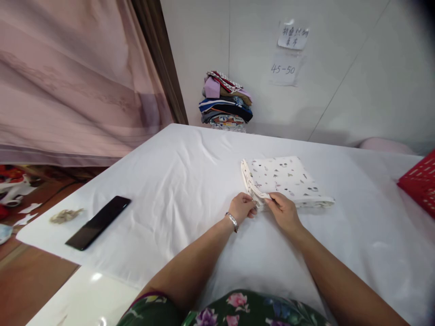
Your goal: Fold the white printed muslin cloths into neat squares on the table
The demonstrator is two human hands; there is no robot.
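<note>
A folded white cloth (pixel 287 177) with small dark and pastel prints lies on the white sheet-covered table (pixel 176 181), just right of centre. My left hand (pixel 242 207), with a silver bracelet at the wrist, is closed in a pinch on the cloth's near left corner. My right hand (pixel 284 212) is closed on the same near edge, right beside the left hand, fingers pressed on the layered folds.
A black phone (pixel 98 222) and a small crumpled brownish item (pixel 65 215) lie at the table's left edge. A stack of folded clothes (pixel 226 102) stands at the far wall under two paper notes. A red basket (pixel 420 182) sits at right. A pink curtain (pixel 74 77) hangs left.
</note>
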